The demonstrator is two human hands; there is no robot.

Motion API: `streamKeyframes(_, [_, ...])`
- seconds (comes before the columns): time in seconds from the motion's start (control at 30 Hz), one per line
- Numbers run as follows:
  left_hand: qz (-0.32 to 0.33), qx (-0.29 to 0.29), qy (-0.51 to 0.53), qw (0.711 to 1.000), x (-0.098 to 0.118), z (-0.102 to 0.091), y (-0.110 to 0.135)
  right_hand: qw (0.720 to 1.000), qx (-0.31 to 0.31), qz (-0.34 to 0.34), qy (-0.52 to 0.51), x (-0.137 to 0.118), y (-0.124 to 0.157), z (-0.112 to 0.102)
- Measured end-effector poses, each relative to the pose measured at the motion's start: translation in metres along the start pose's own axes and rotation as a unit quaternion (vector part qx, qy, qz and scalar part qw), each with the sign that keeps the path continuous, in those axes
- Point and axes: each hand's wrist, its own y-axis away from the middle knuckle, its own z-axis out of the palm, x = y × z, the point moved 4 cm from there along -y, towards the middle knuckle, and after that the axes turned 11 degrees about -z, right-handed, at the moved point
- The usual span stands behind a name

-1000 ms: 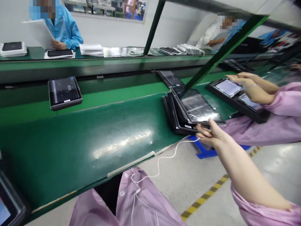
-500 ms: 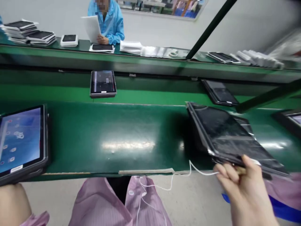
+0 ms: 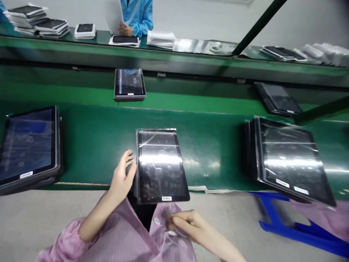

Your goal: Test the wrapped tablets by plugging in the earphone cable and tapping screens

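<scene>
A black tablet (image 3: 162,167) in clear film lies in front of me, its lower end past the table's front edge. My left hand (image 3: 124,174) is at its left side, fingers apart and holding nothing; I cannot tell whether they touch the film. Below the tablet, my right hand (image 3: 188,223) is closed in a pinch before my pink coat (image 3: 120,236). A thin white cable (image 3: 164,242) runs up the coat to these fingers, which are partly blurred. At left is a pile of tablets (image 3: 28,145); another film-covered tablet pile (image 3: 293,156) stands at right.
Beyond the green table (image 3: 89,142) are one tablet (image 3: 130,83) and another tablet (image 3: 278,98). A green post (image 3: 259,27) rises at the shelf. Across it, a person in blue (image 3: 139,18) holds a sheet. A blue stool (image 3: 283,222) stands at lower right.
My right hand has left the right pile and come in front of my coat with the cable. A tablet now lies in the middle. My left hand has come beside it; the left screen has dimmed.
</scene>
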Motion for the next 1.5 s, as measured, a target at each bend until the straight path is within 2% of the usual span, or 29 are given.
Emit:
streamKeyframes(0.03, [-0.017,-0.035,0.007,0.999,-0.001,0.016,-0.001,0.999,0.019,0.008,0.035,-0.007,0.005,-0.018])
streamKeyframes(0.07, [-0.028,-0.046,0.012,0.998,0.000,0.026,-0.003,0.996,0.074,0.011,0.057,-0.013,0.004,-0.039])
streamKeyframes(0.17, [-0.056,-0.026,0.017,0.998,0.003,0.035,-0.012,0.955,0.262,-0.053,0.131,-0.033,-0.027,-0.100])
streamKeyframes(0.23, [-0.062,-0.023,0.012,0.998,0.006,0.033,-0.017,0.937,0.298,-0.093,0.154,-0.036,-0.066,-0.124])
streamKeyframes(0.3, [-0.057,-0.036,-0.003,0.998,0.010,0.030,-0.020,0.937,0.286,-0.117,0.161,-0.034,-0.104,-0.137])
streamKeyframes(0.37, [-0.063,-0.048,-0.011,0.997,0.013,0.027,-0.021,0.941,0.262,-0.135,0.166,-0.030,-0.126,-0.140])
streamKeyframes(0.47, [-0.100,-0.045,0.008,0.994,0.015,0.025,-0.019,0.935,0.247,-0.153,0.204,-0.028,-0.129,-0.138])
streamKeyframes(0.53, [-0.117,-0.034,0.024,0.992,0.017,0.025,-0.019,0.918,0.248,-0.166,0.261,-0.030,-0.123,-0.135])
streamKeyframes(0.67, [-0.115,-0.014,0.045,0.992,0.021,0.024,-0.028,0.864,0.237,-0.187,0.404,-0.045,-0.122,-0.128])
streamKeyframes(0.73, [-0.114,0.000,0.057,0.992,0.023,0.020,-0.038,0.855,0.218,-0.192,0.429,-0.050,-0.131,-0.126])
streamKeyframes(0.8, [-0.112,0.003,0.065,0.992,0.024,0.015,-0.051,0.861,0.205,-0.200,0.421,-0.053,-0.141,-0.125])
streamKeyframes(0.9, [-0.094,-0.016,0.054,0.994,0.024,0.006,-0.064,0.877,0.202,-0.199,0.387,-0.050,-0.148,-0.125])
streamKeyframes(0.97, [-0.074,-0.036,0.028,0.996,0.023,0.001,-0.064,0.894,0.211,-0.173,0.355,-0.043,-0.144,-0.125])
streamKeyframes(1.07, [-0.025,-0.052,-0.041,0.997,0.021,-0.004,-0.052,0.917,0.265,-0.122,0.272,-0.026,-0.122,-0.130])
streamKeyframes(1.17, [0.022,-0.058,-0.121,0.991,0.017,-0.008,-0.032,0.930,0.324,-0.110,0.137,-0.005,-0.092,-0.133])
streamKeyframes(1.23, [0.032,-0.065,-0.153,0.986,0.014,-0.008,-0.019,0.934,0.337,-0.112,0.041,0.008,-0.075,-0.131])
streamKeyframes(1.3, [0.036,-0.069,-0.171,0.982,0.011,-0.006,-0.010,0.925,0.356,-0.123,-0.041,0.018,-0.063,-0.127])
streamKeyframes(1.37, [0.042,-0.070,-0.187,0.979,0.009,-0.003,-0.003,0.904,0.391,-0.148,-0.090,0.023,-0.054,-0.123])
streamKeyframes(1.5, [0.060,-0.070,-0.210,0.973,0.007,0.002,0.005,0.871,0.441,-0.189,-0.107,0.023,-0.047,-0.117])
